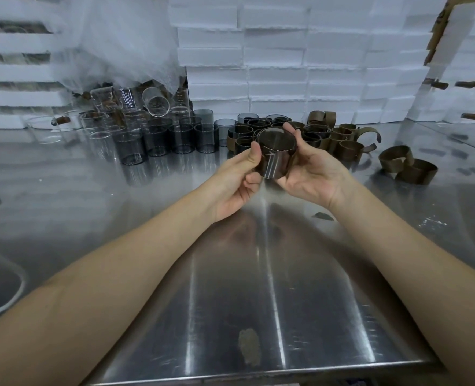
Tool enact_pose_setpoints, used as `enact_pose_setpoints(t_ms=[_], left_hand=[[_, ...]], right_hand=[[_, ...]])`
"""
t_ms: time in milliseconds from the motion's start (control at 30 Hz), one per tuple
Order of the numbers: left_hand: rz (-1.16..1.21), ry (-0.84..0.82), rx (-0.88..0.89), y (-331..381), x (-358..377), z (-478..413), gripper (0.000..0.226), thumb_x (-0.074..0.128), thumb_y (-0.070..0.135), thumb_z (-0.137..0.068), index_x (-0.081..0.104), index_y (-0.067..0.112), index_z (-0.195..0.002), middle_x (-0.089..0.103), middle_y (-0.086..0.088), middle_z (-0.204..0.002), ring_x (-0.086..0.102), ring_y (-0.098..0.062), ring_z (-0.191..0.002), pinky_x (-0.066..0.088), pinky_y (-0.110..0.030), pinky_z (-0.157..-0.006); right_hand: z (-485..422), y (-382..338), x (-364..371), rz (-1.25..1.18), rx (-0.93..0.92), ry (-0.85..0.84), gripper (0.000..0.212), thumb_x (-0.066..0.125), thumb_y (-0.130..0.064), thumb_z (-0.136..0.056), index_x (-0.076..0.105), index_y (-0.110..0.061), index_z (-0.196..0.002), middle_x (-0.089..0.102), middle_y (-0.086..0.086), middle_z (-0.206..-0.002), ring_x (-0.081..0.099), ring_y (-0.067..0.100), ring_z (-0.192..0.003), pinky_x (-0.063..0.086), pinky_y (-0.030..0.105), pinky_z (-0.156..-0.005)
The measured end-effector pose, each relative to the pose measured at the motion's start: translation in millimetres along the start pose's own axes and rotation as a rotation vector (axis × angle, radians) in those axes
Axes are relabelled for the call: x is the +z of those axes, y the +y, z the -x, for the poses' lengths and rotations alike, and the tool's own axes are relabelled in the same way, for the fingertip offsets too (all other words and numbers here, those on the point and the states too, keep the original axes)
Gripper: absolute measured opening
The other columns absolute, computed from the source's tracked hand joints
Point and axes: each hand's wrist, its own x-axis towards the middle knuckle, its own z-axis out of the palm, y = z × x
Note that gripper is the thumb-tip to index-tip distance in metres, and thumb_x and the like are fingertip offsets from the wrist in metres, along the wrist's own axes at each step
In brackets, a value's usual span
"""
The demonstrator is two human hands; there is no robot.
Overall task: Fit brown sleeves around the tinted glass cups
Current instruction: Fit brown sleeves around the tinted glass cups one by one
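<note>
Smoky tinted glass cup [276, 156] is up off the steel worktop [258, 288]; left hand [240, 176] pinches one side, right hand [311, 174] wraps the other, probably steadying it for sleeving.

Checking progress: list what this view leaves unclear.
Head view:
- cup: sleeve on or not, lost in dark tint and blur.
- left hand: most fingers behind cup.
- bowl: cut off by left edge.
- clear glasses: veiled by plastic sheet.

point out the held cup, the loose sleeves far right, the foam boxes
cup [275, 160]: head view, its side wall
loose sleeves [416, 172]: head view, nearest band's outer face
foam boxes [275, 57]: head view, one box's front
</note>
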Motion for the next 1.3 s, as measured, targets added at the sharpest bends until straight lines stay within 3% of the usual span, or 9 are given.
enact_pose_setpoints(t_ms=[200, 367, 467, 667, 733, 867, 967, 1100, 1300], left_hand=[[-0.110, -0.065, 0.082, -7.8, -2.6, 1.2, 0.040, 0.067, 0.041, -0.082, 0.063, 0.021, -0.116, 0.072, -0.003, -0.096, 0.070, -0.015, -0.076, 0.057, -0.022, -0.070], [-0.430, 0.035, 0.272, -17.1, -5.0, 0.9, 0.069, 0.076, -0.002, -0.078, 0.049, 0.025, -0.135, 0.055, 0.000, -0.135, 0.066, -0.014, -0.110, 0.055, -0.029, -0.087], [-0.490, 0.078, 0.363, -17.8, -6.4, 1.3, 0.076, 0.069, -0.020, -0.075, 0.051, 0.032, -0.127, 0.054, 0.006, -0.131, 0.066, -0.009, -0.104, 0.054, -0.022, -0.080], [-0.563, 0.133, 0.466, -18.1, -7.7, 0.9, 0.073, 0.061, -0.029, -0.071, 0.054, 0.025, -0.121, 0.058, 0.007, -0.121, 0.064, -0.002, -0.100, 0.055, -0.021, -0.077], [-0.559, 0.146, 0.478, -18.0, -7.9, 1.3, 0.074, 0.057, -0.031, -0.070, 0.054, 0.024, -0.119, 0.056, 0.008, -0.125, 0.063, -0.004, -0.103, 0.056, -0.027, -0.079], [-0.582, 0.197, 0.491, -15.7, -8.2, 1.1, 0.074, 0.051, -0.035, -0.066, 0.053, 0.023, -0.112, 0.043, 0.006, -0.137, 0.059, -0.015, -0.116, 0.051, -0.017, -0.076], [-0.683, 0.240, 0.526, -16.6, -7.7, -0.9, 0.067, 0.066, -0.027, -0.070, 0.052, 0.024, -0.113, 0.035, -0.003, -0.130, 0.058, -0.026, -0.115, 0.050, -0.016, -0.086], [-0.912, 0.224, 0.565, -16.7, -6.4, -0.5, 0.067, 0.075, -0.010, -0.076, 0.041, 0.018, -0.126, 0.032, -0.006, -0.125, 0.051, -0.023, -0.118, 0.053, -0.027, -0.094], [-1.092, 0.216, 0.565, -13.3, -12.0, 0.8, 0.055, 0.078, -0.002, -0.077, 0.031, 0.014, -0.102, 0.035, -0.007, -0.116, 0.054, -0.031, -0.102, 0.054, -0.048, -0.081]], right_hand=[[3.7, -1.7, -2.8, 0.295, -0.117, 0.039, 0.040, 0.052, -0.030, -0.096, 0.058, -0.006, -0.127, 0.065, 0.011, -0.117, 0.064, 0.025, -0.105, 0.051, 0.032, -0.092], [4.6, -1.3, -3.9, 0.391, -0.151, 0.039, 0.040, 0.047, -0.014, -0.094, 0.055, -0.014, -0.133, 0.061, 0.013, -0.125, 0.060, 0.033, -0.114, 0.049, 0.049, -0.096], [3.4, 3.9, -4.9, 0.384, -0.102, 0.048, 0.043, 0.045, -0.016, -0.096, 0.049, -0.010, -0.139, 0.054, 0.019, -0.136, 0.054, 0.039, -0.124, 0.039, 0.056, -0.107], [1.0, 7.4, -5.7, 0.430, -0.072, 0.059, 0.042, 0.042, -0.020, -0.098, 0.050, -0.007, -0.137, 0.056, 0.021, -0.133, 0.050, 0.038, -0.128, 0.043, 0.050, -0.106], [1.0, 7.3, -6.3, 0.414, -0.075, 0.037, 0.036, 0.043, -0.017, -0.097, 0.055, -0.010, -0.130, 0.059, 0.020, -0.129, 0.054, 0.036, -0.124, 0.052, 0.046, -0.096], [1.5, 8.0, -5.1, 0.463, -0.093, 0.028, 0.026, 0.048, -0.018, -0.098, 0.060, -0.009, -0.119, 0.068, 0.016, -0.115, 0.069, 0.029, -0.100, 0.059, 0.036, -0.070], [0.2, 8.0, -5.6, 0.472, -0.106, 0.070, 0.015, 0.051, -0.018, -0.098, 0.061, -0.009, -0.104, 0.069, 0.015, -0.104, 0.071, 0.026, -0.091, 0.059, 0.032, -0.065], [-1.6, 6.0, -10.6, 0.447, -0.104, 0.103, 0.020, 0.048, -0.017, -0.099, 0.060, -0.006, -0.110, 0.067, 0.017, -0.107, 0.067, 0.030, -0.103, 0.061, 0.036, -0.071], [-4.4, 6.2, -12.5, 0.480, -0.100, 0.075, 0.032, 0.037, -0.015, -0.104, 0.057, -0.015, -0.129, 0.064, 0.018, -0.120, 0.066, 0.033, -0.105, 0.060, 0.040, -0.070]])
